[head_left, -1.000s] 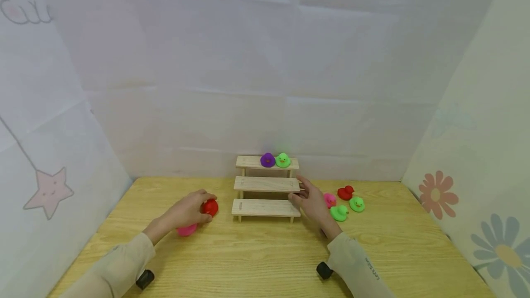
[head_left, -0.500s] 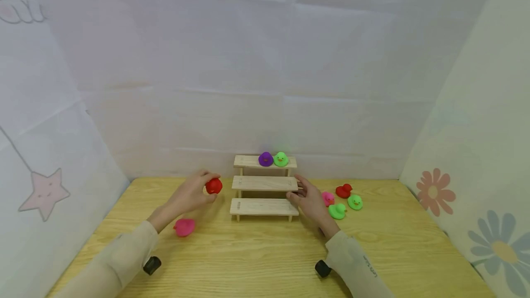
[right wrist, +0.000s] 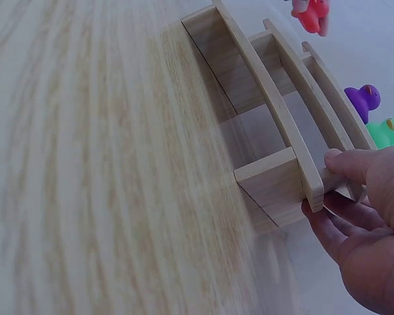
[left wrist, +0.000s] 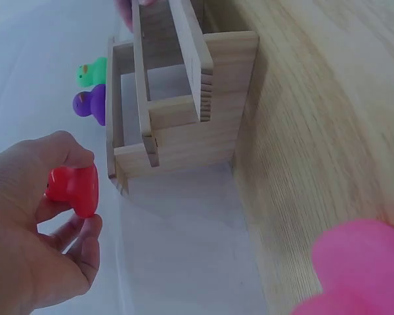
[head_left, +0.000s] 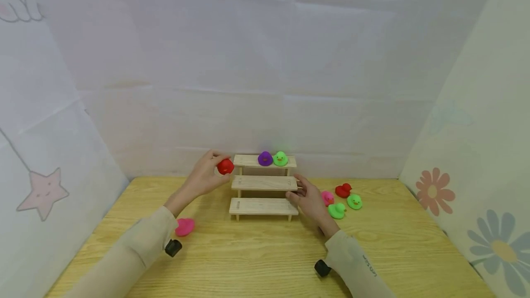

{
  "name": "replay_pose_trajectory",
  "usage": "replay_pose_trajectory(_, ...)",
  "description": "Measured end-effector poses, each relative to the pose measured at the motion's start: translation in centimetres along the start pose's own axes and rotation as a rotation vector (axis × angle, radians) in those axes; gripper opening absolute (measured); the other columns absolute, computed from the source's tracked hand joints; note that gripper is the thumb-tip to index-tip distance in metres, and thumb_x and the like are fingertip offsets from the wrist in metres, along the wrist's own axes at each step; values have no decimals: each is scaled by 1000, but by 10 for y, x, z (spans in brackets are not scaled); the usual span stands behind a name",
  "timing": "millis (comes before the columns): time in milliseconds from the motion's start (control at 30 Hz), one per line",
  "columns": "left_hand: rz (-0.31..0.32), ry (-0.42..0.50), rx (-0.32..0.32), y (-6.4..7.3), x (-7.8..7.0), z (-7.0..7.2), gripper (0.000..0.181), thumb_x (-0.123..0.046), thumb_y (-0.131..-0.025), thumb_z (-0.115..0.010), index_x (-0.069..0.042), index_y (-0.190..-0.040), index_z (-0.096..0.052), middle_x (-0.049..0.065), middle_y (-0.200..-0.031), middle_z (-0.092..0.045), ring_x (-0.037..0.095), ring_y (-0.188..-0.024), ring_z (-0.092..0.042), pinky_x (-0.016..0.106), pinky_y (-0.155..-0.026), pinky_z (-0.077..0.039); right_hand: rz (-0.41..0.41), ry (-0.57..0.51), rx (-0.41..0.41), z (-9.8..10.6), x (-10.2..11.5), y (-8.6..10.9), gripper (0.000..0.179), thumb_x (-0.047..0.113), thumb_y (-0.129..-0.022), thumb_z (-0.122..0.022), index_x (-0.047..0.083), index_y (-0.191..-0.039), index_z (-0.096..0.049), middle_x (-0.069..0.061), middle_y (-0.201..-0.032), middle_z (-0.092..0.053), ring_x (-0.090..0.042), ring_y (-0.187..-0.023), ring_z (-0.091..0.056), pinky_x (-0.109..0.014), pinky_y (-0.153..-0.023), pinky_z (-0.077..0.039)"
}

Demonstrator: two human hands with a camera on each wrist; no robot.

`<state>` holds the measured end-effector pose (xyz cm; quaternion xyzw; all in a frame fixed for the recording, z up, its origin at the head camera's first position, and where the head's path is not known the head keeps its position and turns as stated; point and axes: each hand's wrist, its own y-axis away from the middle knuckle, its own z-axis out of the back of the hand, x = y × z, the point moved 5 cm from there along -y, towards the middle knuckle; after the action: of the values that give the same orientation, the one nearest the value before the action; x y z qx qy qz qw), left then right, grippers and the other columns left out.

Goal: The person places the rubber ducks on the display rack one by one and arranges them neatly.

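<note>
My left hand (head_left: 205,174) pinches a red rubber duck (head_left: 225,166) between thumb and fingers, raised beside the left end of the top step. In the left wrist view, that red duck (left wrist: 75,189) hangs apart from the wood. A three-step wooden display stand (head_left: 264,206) stands on the table. A purple duck (head_left: 265,158) and a green duck (head_left: 280,158) sit side by side on its top step, towards the right. My right hand (head_left: 311,200) grips the stand's right end, thumb and fingers around the wood near the middle step (right wrist: 308,85).
A pink duck (head_left: 185,227) lies on the table (head_left: 248,256) by my left sleeve. Right of my right hand are another pink duck (head_left: 327,198), a red one (head_left: 343,191) and two green ones (head_left: 337,211). A white backdrop (head_left: 265,59) rises behind the stand.
My left hand has lifted the red duck off the table and carried it up and to the right, towards the top step. The right hand has stayed at the stand.
</note>
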<state>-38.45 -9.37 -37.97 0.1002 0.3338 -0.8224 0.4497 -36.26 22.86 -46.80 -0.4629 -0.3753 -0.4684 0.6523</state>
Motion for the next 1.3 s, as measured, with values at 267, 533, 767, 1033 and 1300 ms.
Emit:
replay_pose_trajectory(267, -10, 44, -17, -21, -5, -13, 61, -13, -80, -82, 2, -135, -63, 16, -123, -54, 32, -107, -53, 48, -87, -50, 5, -13, -1, 0, 0, -1, 73, 4, -91, -75, -3, -154, -38, -25, -136, -58, -37, -116, -63, -41, -95, -52)
replay_pose_trajectory(533, -17, 27, 15, -40, -10, -22, 61, -14, -82, -79, 0, -139, -61, 18, -125, -56, 33, -106, -55, 47, -85, -50, -4, -23, 22, 2, 2, -1, 75, 3, -92, -74, -5, -155, -34, -30, -141, -52, -43, -121, -59, -44, -97, -51)
replay_pose_trajectory(767, -37, 15, 27, -51, -12, -31, 59, -13, -86, -78, 3, -139, -58, 20, -126, -58, 30, -97, -59, 40, -78, -55, 1, -19, 84, 4, 30, 10, 74, 1, -93, -72, -11, -153, -31, -35, -139, -50, -46, -121, -58, -44, -96, -51)
replay_pose_trajectory(1033, -32, 18, 27, -56, -12, -38, 57, -15, -85, -79, 3, -137, -61, 20, -119, -60, 26, -88, -57, 38, -74, -52, 9, -28, 67, 1, 34, 13, 72, 0, -94, -71, -12, -153, -32, -35, -139, -51, -46, -120, -58, -45, -96, -51)
replay_pose_trajectory(1300, -28, -8, 33, -56, -2, -39, 57, -14, -85, -80, 3, -137, -61, 19, -121, -60, 28, -95, -59, 40, -79, -54, 26, -39, 104, -4, 32, 9, 73, 2, -94, -71, -13, -152, -30, -37, -139, -49, -47, -121, -57, -46, -98, -50)
